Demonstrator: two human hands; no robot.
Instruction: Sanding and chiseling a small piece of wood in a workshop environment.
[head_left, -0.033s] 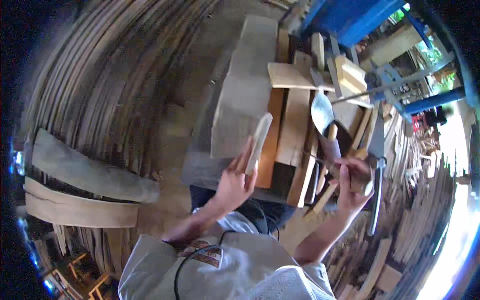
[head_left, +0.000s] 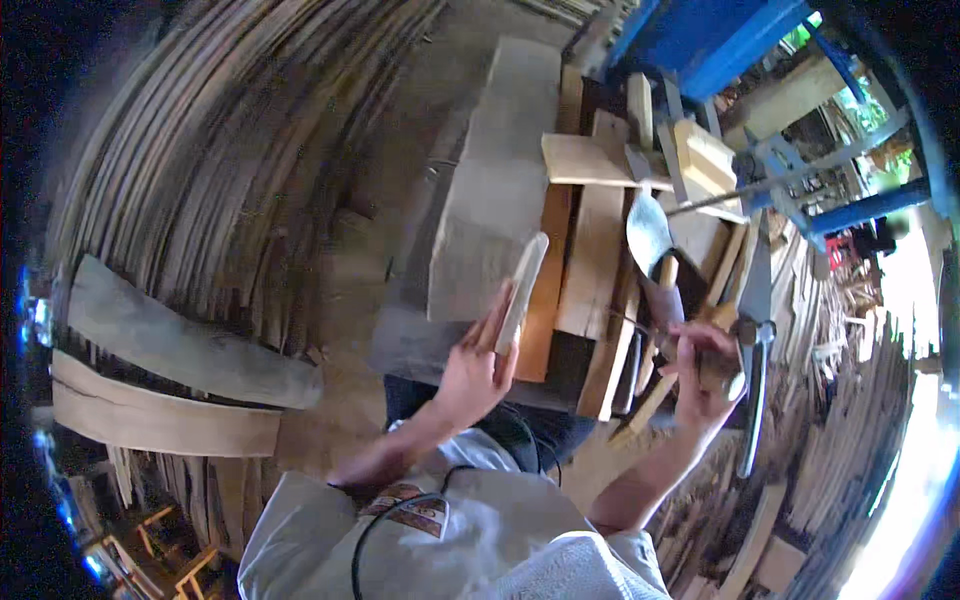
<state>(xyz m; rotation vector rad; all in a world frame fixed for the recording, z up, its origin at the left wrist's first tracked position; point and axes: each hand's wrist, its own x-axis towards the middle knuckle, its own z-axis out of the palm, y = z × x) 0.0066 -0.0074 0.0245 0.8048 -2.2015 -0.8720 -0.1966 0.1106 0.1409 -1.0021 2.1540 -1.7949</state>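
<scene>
My left hand [head_left: 475, 378] is closed around a slim pale strip of wood [head_left: 524, 285] with a rounded far end, held upright at a slant over the bench's near part. To its right, my right hand [head_left: 705, 380] is wrapped round the wooden handle [head_left: 722, 378] of a tool. A thin dark shaft [head_left: 637, 320] points left from that grip; its tip's shape is too small to tell. Just beyond the right hand lies a grey metal blade [head_left: 650, 232], broad and spoon-shaped. A hammer-like tool [head_left: 756, 400] with a metallic handle lies beside the right hand.
Boards [head_left: 497, 190] and shorter wood pieces [head_left: 590, 262] cover the bench, with a pale block [head_left: 705, 158] farther back. A blue metal frame [head_left: 740, 50] rises at the far right. Long planks [head_left: 200, 150] are stacked at left, and two curved slabs [head_left: 170, 425] stick out lower down.
The bench and the things on it appear slightly lower and farther right in the picture. Both hands keep their holds.
</scene>
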